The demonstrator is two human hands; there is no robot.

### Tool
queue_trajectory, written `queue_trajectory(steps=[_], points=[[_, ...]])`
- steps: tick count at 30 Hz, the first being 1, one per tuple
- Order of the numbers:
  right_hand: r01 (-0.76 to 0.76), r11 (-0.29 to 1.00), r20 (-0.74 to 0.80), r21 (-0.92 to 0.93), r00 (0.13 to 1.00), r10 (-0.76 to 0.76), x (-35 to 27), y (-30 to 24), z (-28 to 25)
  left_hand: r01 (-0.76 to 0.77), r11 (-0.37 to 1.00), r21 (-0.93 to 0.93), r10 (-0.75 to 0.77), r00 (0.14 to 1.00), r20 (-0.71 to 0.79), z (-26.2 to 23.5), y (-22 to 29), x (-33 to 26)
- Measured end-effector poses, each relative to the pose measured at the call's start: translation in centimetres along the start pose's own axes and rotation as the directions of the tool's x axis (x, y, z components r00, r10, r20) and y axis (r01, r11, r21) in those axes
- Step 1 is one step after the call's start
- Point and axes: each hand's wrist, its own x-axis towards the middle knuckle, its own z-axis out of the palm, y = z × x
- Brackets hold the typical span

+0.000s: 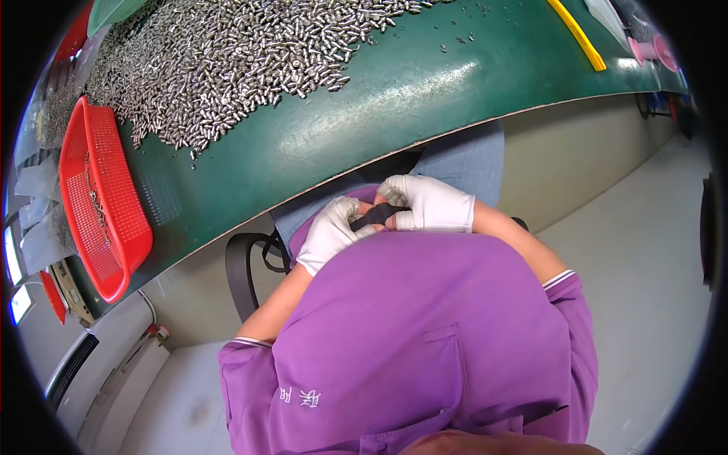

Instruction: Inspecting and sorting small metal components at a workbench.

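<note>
The green worktop [425, 98] carries a heap of small metal pins [227, 61] beside a red basket [98, 197]. Well below its edge, at the lap, the right hand [432, 203] and left hand [331, 231] pinch a dark strip [377, 215]; fingers closed on it, its long axis running left-right between them, both hands equally near.

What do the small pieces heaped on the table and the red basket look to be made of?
The small pieces look like bare metal: silvery grey with bright glints. The red basket looks like moulded plastic: uniform glossy colour and a fine mesh wall. Neither is certain from looks alone.
</note>
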Motion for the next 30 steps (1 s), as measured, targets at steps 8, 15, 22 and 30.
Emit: queue_trajectory(steps=[8, 15, 22, 30], points=[[0.057, 0.935, 0.124, -0.351, 0.992, -0.014, 0.5, -1.7, -0.9, -0.105, 0.983, 0.149, 0.106, 0.994, 0.001, -0.3, -0.5, 0.1], [-0.035, 0.999, -0.062, -0.010, 0.997, 0.034, 0.3, 1.0, 0.9, -0.016, 0.999, -0.036, 0.015, 1.000, -0.028, 0.2, 0.1, -0.1], [0.004, 0.998, -0.076, 0.056, 0.997, 0.000, 0.0, 1.4, 0.6, -0.032, 0.999, 0.025, 0.033, 0.998, -0.055, 0.5, 0.1, -0.2], [0.044, 0.991, 0.013, -0.130, 0.999, -0.042, -1.1, 0.0, -1.8, -0.069, 0.995, 0.067, 0.073, 0.995, -0.065, 0.3, -0.7, 0.0]])
